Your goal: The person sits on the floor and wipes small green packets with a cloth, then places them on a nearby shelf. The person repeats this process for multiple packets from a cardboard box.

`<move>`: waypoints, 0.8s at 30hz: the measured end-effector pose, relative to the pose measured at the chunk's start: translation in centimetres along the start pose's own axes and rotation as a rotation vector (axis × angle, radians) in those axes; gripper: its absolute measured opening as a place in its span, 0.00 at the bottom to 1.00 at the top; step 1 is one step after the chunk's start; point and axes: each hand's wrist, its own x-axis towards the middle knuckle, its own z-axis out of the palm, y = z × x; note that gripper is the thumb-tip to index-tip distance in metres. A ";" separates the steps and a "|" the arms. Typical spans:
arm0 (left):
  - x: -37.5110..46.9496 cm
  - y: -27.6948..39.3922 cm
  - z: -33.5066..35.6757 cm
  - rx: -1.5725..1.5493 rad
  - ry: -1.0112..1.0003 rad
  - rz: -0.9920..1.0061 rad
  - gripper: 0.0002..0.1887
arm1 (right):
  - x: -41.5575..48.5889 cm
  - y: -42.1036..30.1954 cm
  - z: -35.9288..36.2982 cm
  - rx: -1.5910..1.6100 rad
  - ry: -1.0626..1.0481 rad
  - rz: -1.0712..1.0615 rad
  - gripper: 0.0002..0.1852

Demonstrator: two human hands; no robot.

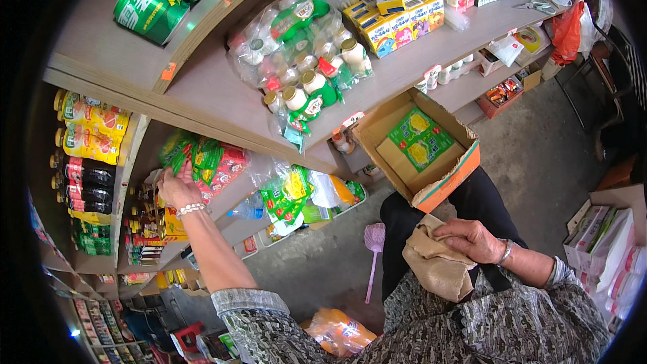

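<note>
My left hand, with a pale beaded bracelet at its wrist, reaches into a lower shelf compartment on the left. Its fingertips grip a green packet, blurred by motion. More green packets lie right beside it, on top of pink-red packets. In my lap, my right hand holds a crumpled tan cloth. Just beyond it, an open cardboard box rests against my knees, tilted. Flat green and yellow packets lie on its bottom.
Shrink-wrapped bottles and yellow drink cartons stand on the shelf above. Loose green packets lie at a lower shelf's edge. A pink fly swatter and bagged orange bottles are low down. Boxed goods stand at right.
</note>
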 end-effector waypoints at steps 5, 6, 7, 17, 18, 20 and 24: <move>0.8 -1.5 0.0 0.269 0.081 0.008 0.09 | 0.1 0.6 -0.3 -0.015 0.029 -0.012 0.13; 0.5 -2.0 -0.1 0.287 0.091 0.024 0.08 | 0.0 0.6 -0.6 -0.022 0.032 -0.009 0.13; 0.2 -2.3 -0.3 0.306 0.101 0.041 0.08 | 0.0 0.7 -0.8 -0.027 0.034 -0.008 0.13; -22.6 -6.5 5.6 0.335 -0.823 -0.038 0.08 | -0.7 2.5 -2.4 0.040 0.087 0.055 0.15; -25.0 -7.6 7.5 0.447 -1.010 -0.162 0.09 | -1.1 2.7 -2.8 0.040 0.090 0.083 0.15; -27.6 -13.1 9.9 0.537 -1.321 -0.120 0.12 | -1.7 3.0 -2.9 0.039 0.130 0.070 0.14; -31.5 -23.4 15.1 0.887 -1.356 -0.114 0.14 | -2.1 3.3 -3.0 0.041 0.149 0.072 0.14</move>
